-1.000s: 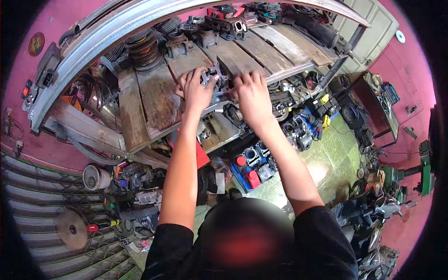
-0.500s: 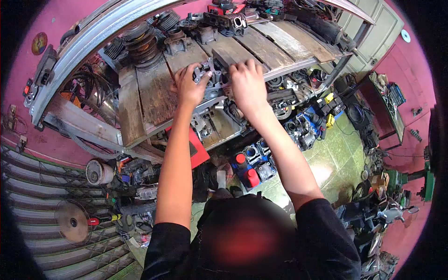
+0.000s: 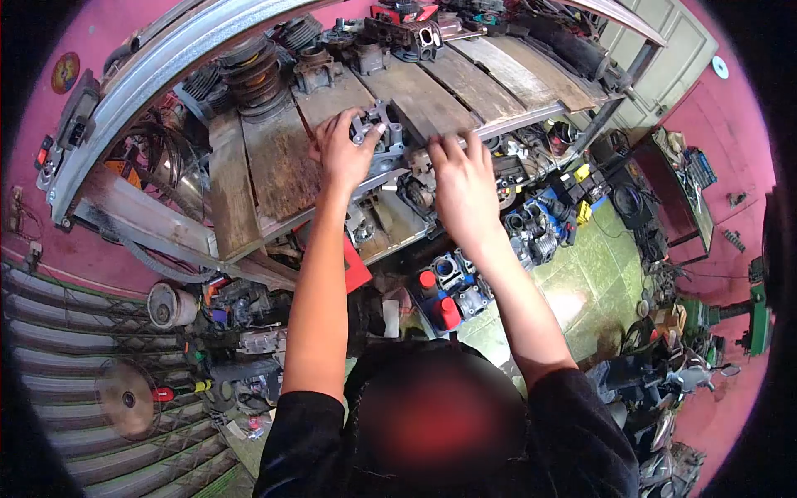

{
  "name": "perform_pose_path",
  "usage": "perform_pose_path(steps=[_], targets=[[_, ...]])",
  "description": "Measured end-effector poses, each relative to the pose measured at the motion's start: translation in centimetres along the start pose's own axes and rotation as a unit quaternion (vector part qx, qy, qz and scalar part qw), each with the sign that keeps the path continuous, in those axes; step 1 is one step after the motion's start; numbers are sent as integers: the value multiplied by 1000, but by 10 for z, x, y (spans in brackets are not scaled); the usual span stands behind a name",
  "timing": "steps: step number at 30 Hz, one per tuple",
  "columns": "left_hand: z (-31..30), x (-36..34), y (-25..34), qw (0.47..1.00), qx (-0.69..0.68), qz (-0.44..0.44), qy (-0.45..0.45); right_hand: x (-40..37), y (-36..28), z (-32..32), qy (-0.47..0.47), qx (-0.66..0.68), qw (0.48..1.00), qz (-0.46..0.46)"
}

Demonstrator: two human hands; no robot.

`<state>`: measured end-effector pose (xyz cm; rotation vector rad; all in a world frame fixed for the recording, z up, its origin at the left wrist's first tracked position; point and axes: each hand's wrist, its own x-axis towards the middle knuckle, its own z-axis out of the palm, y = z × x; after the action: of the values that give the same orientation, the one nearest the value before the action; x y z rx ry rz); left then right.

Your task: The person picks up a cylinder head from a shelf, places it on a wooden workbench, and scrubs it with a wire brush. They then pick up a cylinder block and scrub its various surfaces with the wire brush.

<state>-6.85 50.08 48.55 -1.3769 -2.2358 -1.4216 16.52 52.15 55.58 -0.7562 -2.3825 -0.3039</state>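
Reaching up from the shoulders, both arms are being held nearly straight. A grey metal casting (image 3: 383, 133) is being gripped at the front edge of the wooden shelf (image 3: 274, 170) by the left hand (image 3: 342, 156), fingers curled round it. The right hand (image 3: 463, 184) is being laid just beside it, fingers spread, its hold not being discernible. By judgement, the casting is being shifted, and a lift is calling for a second firm grip. Pulleys (image 3: 249, 73) are being kept behind

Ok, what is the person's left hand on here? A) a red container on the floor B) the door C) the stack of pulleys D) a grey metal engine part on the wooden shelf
D: the left hand grips the grey metal part near the front of the wooden shelf.
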Motion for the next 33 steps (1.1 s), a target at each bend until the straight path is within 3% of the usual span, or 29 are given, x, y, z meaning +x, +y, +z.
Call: perform_pose_path(steps=[3, 7, 13, 17, 23, 28, 33], targets=[[-3, 1, 2, 999, -25, 24, 4, 49, 4, 43, 13, 11, 1000, -9], [-7, 2, 5, 998, -43, 50, 5, 57, 0, 54, 17, 45, 999, 6], [-9, -2, 11, 1000, 5, 14, 9, -28, -17, -16, -60, 5, 997, 55], [-5, -3, 6, 999, 24, 19, 11, -23, -24, -22, -68, -27, 997, 39], [-7, -1, 9, 999, 27, 21, 4, 48, -5, 49, -53, -17, 998, 3], [-7, -1, 8, 1000, 2, 25, -2, 11, -7, 13, -61, 1, 998, 10], [-7, 0, 9, 999, -18, 27, 7, -35, -27, -24, -79, -95, 992, 24]])
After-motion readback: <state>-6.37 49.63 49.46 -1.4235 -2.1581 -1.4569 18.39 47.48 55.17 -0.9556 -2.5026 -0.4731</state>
